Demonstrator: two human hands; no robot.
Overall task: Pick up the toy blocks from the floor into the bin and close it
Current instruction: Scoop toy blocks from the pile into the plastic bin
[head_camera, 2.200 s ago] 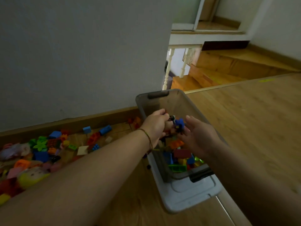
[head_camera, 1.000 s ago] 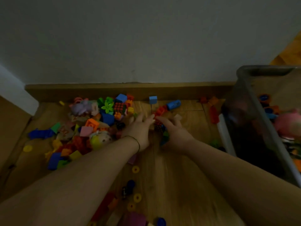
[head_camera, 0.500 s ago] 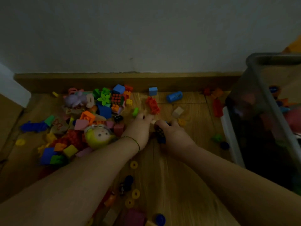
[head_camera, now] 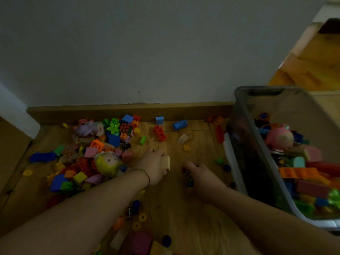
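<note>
L hand (head_camera: 154, 168) grips a beige block (head_camera: 166, 162), R hand (head_camera: 202, 176) curls round a dark block (head_camera: 188, 176); open bin (head_camera: 253, 162) lies to my right, nearest R hand, approx. level w/ both.

No writing here is clear enough to read.

Your wooden floor (head_camera: 174, 208) carries a loose heap of toy blocks (head_camera: 91, 152) at left; the bin (head_camera: 246, 144) stands at right.
</note>
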